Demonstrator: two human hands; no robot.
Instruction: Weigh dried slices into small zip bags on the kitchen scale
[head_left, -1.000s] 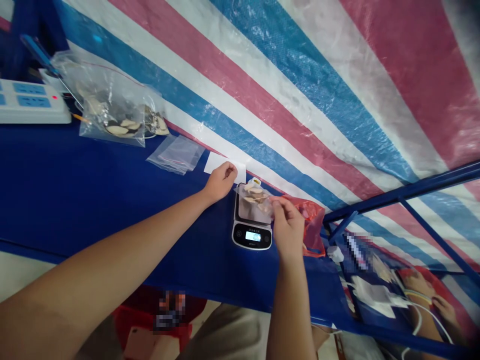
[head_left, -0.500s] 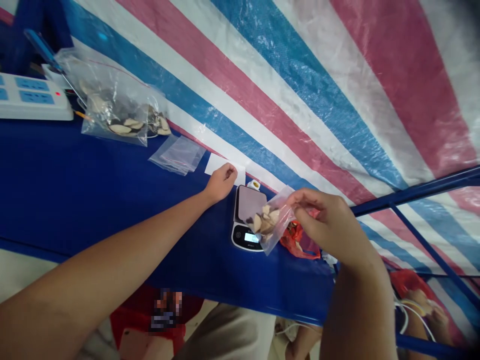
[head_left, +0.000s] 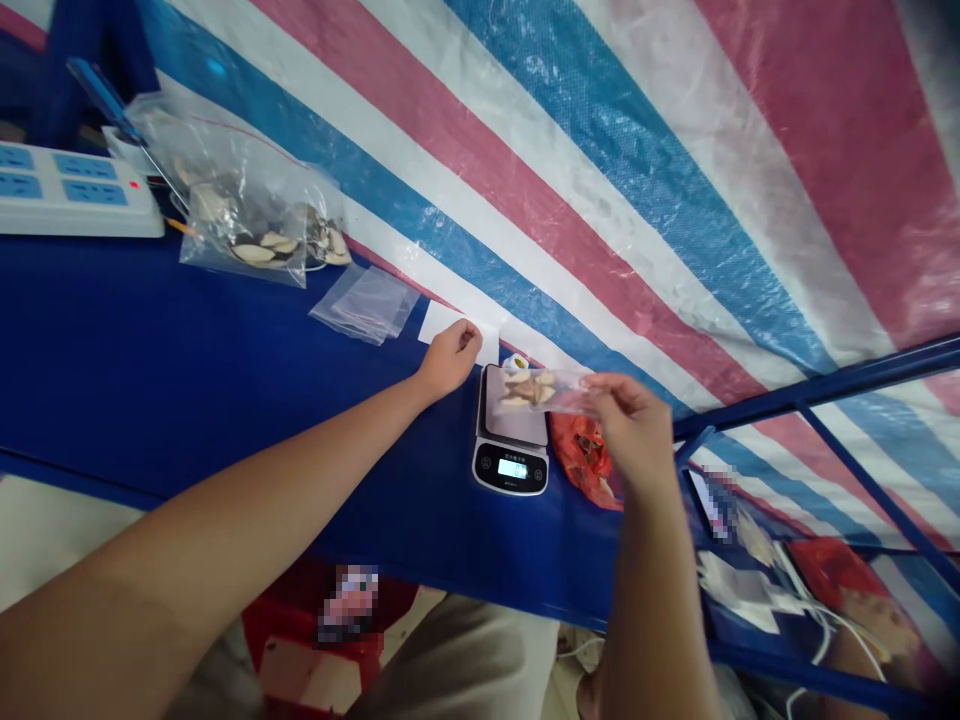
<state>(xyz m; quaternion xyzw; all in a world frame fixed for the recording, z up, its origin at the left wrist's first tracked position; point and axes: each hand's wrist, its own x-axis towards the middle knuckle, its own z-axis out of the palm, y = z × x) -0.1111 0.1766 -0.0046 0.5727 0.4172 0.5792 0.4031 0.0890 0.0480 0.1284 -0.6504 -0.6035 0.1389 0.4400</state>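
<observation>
My right hand pinches the end of a small clear plastic bag holding pale, dark-edged dried slices, perhaps mushroom. The bag lies nearly level over the plate of a kitchen scale; whether it touches the plate I cannot tell. The scale's display is lit, but its digits are too blurred to read. My left hand rests by a white sheet of paper, its fingers curled in with nothing visible in them. Just behind the scale stands a small white roll.
A red plastic bag with dried pieces lies right of the scale. Flat clear bags and a larger bag of slices are on the blue table, near a power strip. A striped sheet hangs behind. Someone else's arm shows lower right.
My right hand has swung the small bag of slices from a hanging, tilted position to nearly level over the scale plate, uncovering the display. My left hand stays by the paper.
</observation>
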